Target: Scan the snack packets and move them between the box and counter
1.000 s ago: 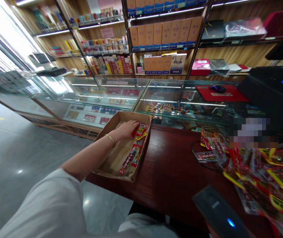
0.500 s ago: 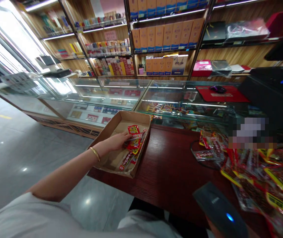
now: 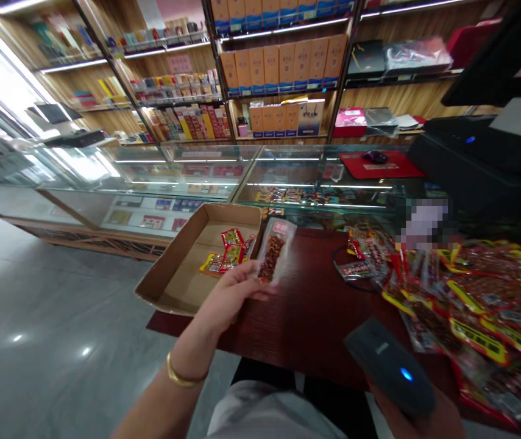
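My left hand (image 3: 237,292), with a gold bangle on the wrist, pinches the lower end of a clear snack packet (image 3: 273,250) with brown-red food inside. The packet is held up just right of a shallow cardboard box (image 3: 169,277). Inside the box lie several small red and yellow snack packets (image 3: 233,249). At the lower right my right hand (image 3: 418,417) is closed around a dark barcode scanner (image 3: 390,366) with a blue light lit. The scanner points up and left over the dark red table; most of the right-hand fingers are hidden beneath it.
A large pile of red and yellow snack packets (image 3: 484,305) covers the table's right side, beside a black cable (image 3: 340,268). Behind the table stands a glass display counter (image 3: 187,174). A mouse (image 3: 374,157) rests on a red mat (image 3: 397,169). Shelves with boxes (image 3: 272,67) line the wall.
My left hand has come out of the box and moved right, now holding up the clear snack packet. The right hand still holds the scanner. The view has shifted slightly right.
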`<state>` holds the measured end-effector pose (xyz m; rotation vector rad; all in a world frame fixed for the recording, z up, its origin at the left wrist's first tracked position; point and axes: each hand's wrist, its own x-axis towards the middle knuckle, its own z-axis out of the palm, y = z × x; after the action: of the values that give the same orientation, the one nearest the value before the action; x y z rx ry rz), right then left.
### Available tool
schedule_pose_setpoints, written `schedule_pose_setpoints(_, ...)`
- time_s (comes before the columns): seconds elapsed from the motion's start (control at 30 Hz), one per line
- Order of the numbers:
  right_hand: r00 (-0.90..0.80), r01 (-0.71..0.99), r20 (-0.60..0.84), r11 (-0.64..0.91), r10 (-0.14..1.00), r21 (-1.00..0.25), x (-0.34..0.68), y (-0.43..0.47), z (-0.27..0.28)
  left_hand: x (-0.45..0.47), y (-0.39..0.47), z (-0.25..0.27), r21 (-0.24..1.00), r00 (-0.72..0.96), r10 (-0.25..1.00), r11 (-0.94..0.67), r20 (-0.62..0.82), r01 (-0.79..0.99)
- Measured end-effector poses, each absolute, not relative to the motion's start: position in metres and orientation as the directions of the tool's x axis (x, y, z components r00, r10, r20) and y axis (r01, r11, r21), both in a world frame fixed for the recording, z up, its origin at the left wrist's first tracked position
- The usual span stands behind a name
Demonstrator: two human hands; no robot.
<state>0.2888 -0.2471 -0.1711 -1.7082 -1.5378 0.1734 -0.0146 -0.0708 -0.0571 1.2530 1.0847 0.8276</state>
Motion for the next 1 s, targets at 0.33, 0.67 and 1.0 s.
schedule_pose_setpoints(0.33, 0.259, 0.775, 0.387, 0.049, 0.885, -0.63, 0.299, -0.266, -0.164, 0.023, -0.08, -0.159, 0.488, 0.437, 0.856, -0.516, 0.276, 0.704)
schedule_pose_setpoints(0.67, 0.168, 0.771, 0.444, 0.163, 0.88, -0.615, 0.281, -0.253, -0.154, 0.03, -0.073, -0.152, 0.488, 0.493, 0.845, -0.526, 0.207, 0.697)
schedule_pose_setpoints(1.0, 0.177, 0.745, 0.395, 0.139, 0.902, -0.652, 0.264, -0.238, -0.145, 0.045, -0.052, -0.147, 0.943, 0.417, 0.908, -0.092, -0.053, 0.319)
